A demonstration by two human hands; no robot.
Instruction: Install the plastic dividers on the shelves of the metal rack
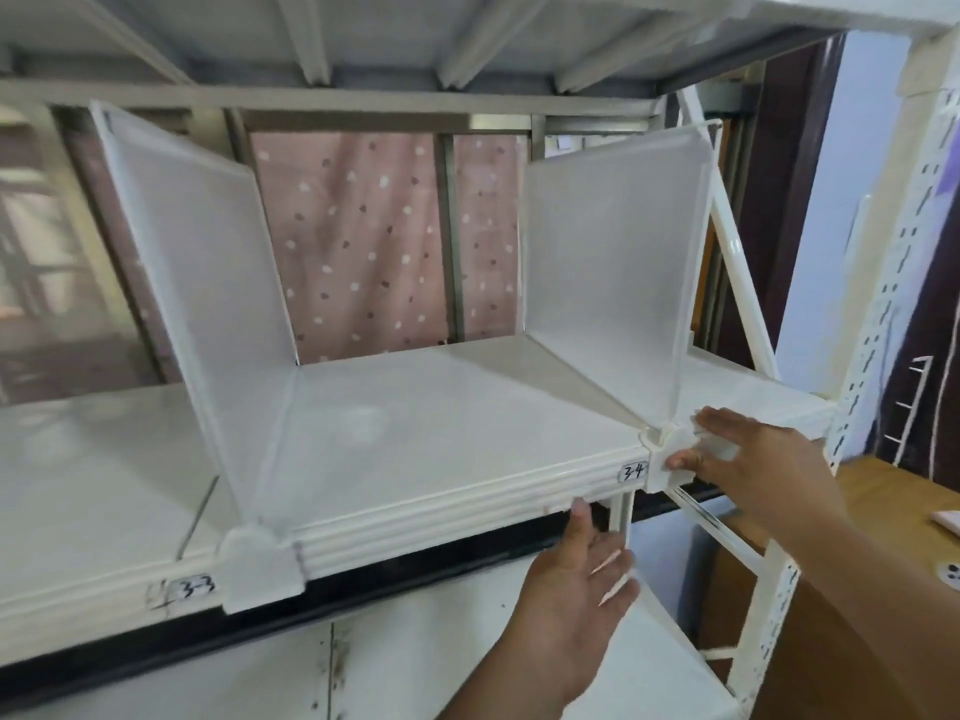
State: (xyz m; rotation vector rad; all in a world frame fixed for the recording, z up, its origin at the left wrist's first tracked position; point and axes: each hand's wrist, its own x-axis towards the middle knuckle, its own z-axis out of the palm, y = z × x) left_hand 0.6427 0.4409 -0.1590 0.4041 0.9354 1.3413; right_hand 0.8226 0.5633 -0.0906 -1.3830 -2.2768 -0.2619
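Note:
Two translucent white plastic dividers stand upright on the white metal shelf (415, 423). The left divider (208, 283) is clipped over the shelf's front lip by the label "3-3". The right divider (613, 262) stands by the label "3-4". My right hand (753, 459) pinches the right divider's front clip (667, 454) at the shelf edge, thumb below and fingers on top. My left hand (576, 595) hovers open just below the front lip, palm up, holding nothing.
The rack's perforated white upright (883, 314) rises at the right, with a diagonal brace (737, 262) behind the right divider. A lower shelf (467, 657) lies under my left hand. A wooden surface (893, 511) sits beyond the rack at right. A dotted pink curtain (374, 241) hangs behind.

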